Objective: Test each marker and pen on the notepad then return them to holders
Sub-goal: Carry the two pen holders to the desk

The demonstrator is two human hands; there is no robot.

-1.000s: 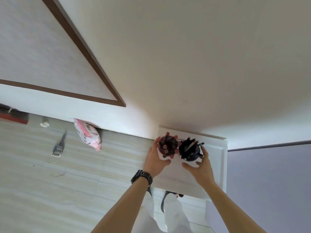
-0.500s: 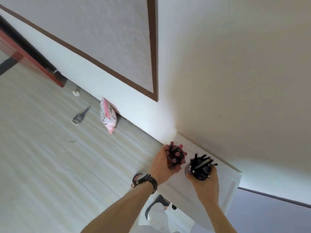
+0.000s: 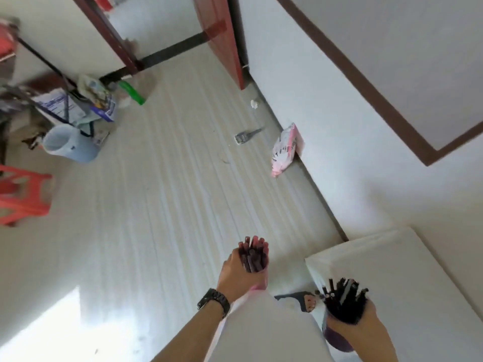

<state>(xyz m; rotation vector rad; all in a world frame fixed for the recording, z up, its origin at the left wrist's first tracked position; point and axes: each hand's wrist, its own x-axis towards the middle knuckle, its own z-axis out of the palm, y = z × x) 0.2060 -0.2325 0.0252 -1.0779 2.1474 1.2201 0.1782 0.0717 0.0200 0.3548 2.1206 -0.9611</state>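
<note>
Marker cup (image 3: 253, 260) gripped in left hand (image 3: 235, 276), left of table (image 3: 407, 270); pen cup (image 3: 339, 309) gripped in right hand (image 3: 367, 329), over table edge.

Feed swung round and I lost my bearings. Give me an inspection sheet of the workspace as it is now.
Surface: white table, lower right, partly in view.
Job's things: markers in pink holder; pens in dark holder; notepad not seen.
Clutter: pink packet, brush and white scrap on the floor by the wall; blue bucket and red stool at left.
Hands: left hand grips the pink holder; right hand grips the dark holder.
Cables: nothing seen.
Surroundings: pale floor, white wall, red door.
</note>
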